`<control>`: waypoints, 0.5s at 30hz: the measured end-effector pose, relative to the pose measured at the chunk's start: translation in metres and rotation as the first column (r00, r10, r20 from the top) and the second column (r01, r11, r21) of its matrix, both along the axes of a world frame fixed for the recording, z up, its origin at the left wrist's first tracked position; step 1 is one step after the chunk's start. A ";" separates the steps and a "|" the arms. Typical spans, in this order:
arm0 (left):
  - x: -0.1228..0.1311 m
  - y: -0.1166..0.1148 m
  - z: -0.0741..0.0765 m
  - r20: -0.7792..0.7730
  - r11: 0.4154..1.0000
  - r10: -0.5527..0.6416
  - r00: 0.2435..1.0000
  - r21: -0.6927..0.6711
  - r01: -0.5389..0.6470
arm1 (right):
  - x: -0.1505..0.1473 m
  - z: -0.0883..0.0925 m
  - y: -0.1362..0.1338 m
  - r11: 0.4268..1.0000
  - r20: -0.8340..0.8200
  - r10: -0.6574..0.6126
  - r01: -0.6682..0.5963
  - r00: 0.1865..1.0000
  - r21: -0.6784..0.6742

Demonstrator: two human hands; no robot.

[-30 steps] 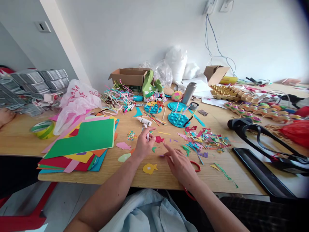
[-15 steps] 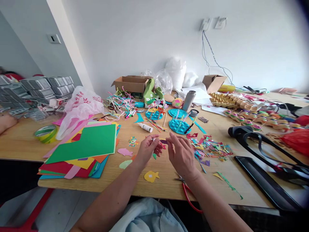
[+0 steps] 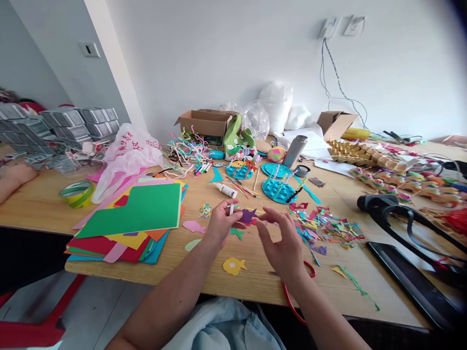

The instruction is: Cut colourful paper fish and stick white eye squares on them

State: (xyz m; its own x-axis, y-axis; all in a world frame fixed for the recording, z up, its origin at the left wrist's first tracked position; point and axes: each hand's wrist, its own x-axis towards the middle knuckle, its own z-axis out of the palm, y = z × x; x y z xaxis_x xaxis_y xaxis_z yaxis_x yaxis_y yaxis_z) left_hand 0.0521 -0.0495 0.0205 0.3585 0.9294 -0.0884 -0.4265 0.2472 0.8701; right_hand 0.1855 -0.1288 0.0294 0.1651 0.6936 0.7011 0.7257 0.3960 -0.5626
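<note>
My left hand (image 3: 221, 222) pinches a purple paper fish (image 3: 249, 215) by one end, and a small white strip (image 3: 231, 209) shows between its fingers. My right hand (image 3: 280, 239) hovers just right of the fish's tail, thumb and forefinger apart, apparently holding nothing. On the table around them lie a yellow paper fish (image 3: 234, 266) with a white square on it, a pink paper fish (image 3: 194, 226), a pale green cut-out (image 3: 191, 244) and a green cut-out (image 3: 238, 233). Red-handled scissors (image 3: 291, 301) lie under my right forearm, their blades hidden.
Coloured paper sheets (image 3: 127, 214) are stacked at left beside yellow tape (image 3: 77, 194). Paper scraps (image 3: 326, 223) lie at right, near a black tray-like object (image 3: 403, 282). Blue egg-carton discs (image 3: 279, 190), a glue bottle (image 3: 225, 190) and a flask (image 3: 296, 151) stand or lie farther back. Another person's hand (image 3: 16, 175) rests far left.
My right hand has moved away from the left and its fingers have spread. The purple fish is now more exposed in my left hand. The view has shifted slightly left.
</note>
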 end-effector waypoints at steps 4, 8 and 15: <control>0.001 0.000 -0.003 -0.059 0.997 0.031 0.998 0.079 -0.027 | -0.001 0.006 0.002 0.951 -0.601 0.007 -0.191 0.799 -0.244; 0.001 0.000 -0.006 -0.106 0.992 0.023 0.994 0.129 -0.009 | -0.005 0.005 0.009 0.894 -0.863 -0.006 -0.385 0.504 -0.231; 0.002 0.001 -0.005 -0.190 0.985 0.032 0.981 0.174 0.001 | -0.009 0.000 0.012 0.866 -0.842 -0.077 -0.383 0.534 -0.322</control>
State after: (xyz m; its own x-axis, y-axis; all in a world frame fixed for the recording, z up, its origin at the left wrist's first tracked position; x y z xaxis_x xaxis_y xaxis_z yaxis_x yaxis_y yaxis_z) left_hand 0.0543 -0.0488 0.0150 0.3357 0.9419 0.0082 -0.2509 0.0810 0.9646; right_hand 0.1766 -0.1169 0.0292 0.3509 0.9346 -0.0586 -0.1879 0.0090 -0.9821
